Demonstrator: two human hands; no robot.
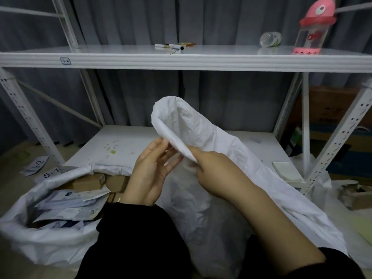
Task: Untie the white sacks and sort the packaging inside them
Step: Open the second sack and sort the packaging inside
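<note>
Shelving (181, 59) of white metal is standing behind everything. In front of it a crumpled white sack (231, 158) is rising up the middle, and a second sack (50, 238) is lying open at left, holding packaging (68, 200). The right hand (213, 170) is pinching the raised sack's fold. The left hand (153, 172), fingers mostly straight, is touching its edge.
</note>
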